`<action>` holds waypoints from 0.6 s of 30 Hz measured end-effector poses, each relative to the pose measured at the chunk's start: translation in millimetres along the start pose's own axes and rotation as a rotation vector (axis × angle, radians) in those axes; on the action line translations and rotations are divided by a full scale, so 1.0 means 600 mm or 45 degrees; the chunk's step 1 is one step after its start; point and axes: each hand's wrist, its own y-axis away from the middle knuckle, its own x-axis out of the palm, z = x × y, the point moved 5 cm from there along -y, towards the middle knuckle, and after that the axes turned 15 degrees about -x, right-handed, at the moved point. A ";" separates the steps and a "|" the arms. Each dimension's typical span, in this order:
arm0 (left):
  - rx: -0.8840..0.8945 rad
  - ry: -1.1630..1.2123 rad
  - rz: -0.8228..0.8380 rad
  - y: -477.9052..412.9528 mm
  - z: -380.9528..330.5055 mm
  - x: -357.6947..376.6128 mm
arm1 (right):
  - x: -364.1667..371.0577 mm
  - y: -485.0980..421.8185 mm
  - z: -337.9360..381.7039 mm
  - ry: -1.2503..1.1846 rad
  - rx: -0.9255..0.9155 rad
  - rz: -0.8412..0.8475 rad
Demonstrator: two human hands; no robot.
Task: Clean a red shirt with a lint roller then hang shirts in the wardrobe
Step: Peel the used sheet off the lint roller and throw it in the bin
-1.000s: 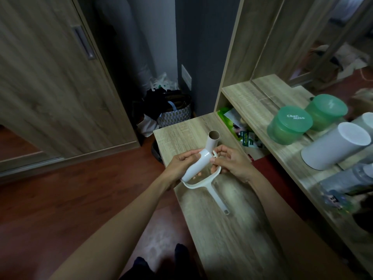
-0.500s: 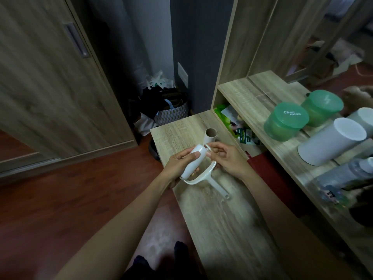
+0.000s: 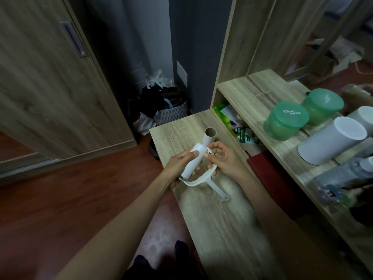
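A white lint roller (image 3: 203,179) is held over a low wooden shelf top (image 3: 222,223). My left hand (image 3: 179,164) grips its white sticky roll (image 3: 192,161) from the left. My right hand (image 3: 224,160) pinches the curved white frame at the roll's upper end. The handle points down and to the right. A bare cardboard tube (image 3: 209,136) lies on the wood just beyond the roll. A dark red fabric (image 3: 268,170) shows in the lower shelf at the right. The wardrobe door (image 3: 46,83) fills the left.
On the upper shelf (image 3: 252,98) at the right stand two green lidded tubs (image 3: 286,122), white cylinders (image 3: 331,140) and clear bottles (image 3: 347,174). A bag of dark clothes (image 3: 163,110) sits on the floor in the corner. Red-brown floor (image 3: 80,195) lies on the left.
Both hands and the roller have shifted slightly toward me and lower. My right fingers have moved along the frame's upper end; the roll stays in my left hand.
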 end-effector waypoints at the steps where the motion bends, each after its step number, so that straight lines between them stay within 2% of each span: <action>1: -0.012 0.006 0.004 0.000 0.000 -0.001 | -0.001 0.000 -0.001 -0.008 -0.003 -0.017; 7: -0.069 0.075 0.048 -0.008 0.016 -0.005 | -0.012 0.006 -0.001 -0.076 -0.031 -0.039; 9: -0.080 0.135 0.036 -0.012 0.024 -0.001 | -0.014 0.012 -0.001 0.110 -0.109 -0.097; 13: -0.089 0.200 0.009 -0.022 0.039 0.017 | -0.016 0.023 -0.012 0.777 -0.445 -0.217; 18: -0.086 0.229 -0.040 -0.035 0.057 0.038 | -0.028 0.033 -0.031 0.895 -0.474 -0.292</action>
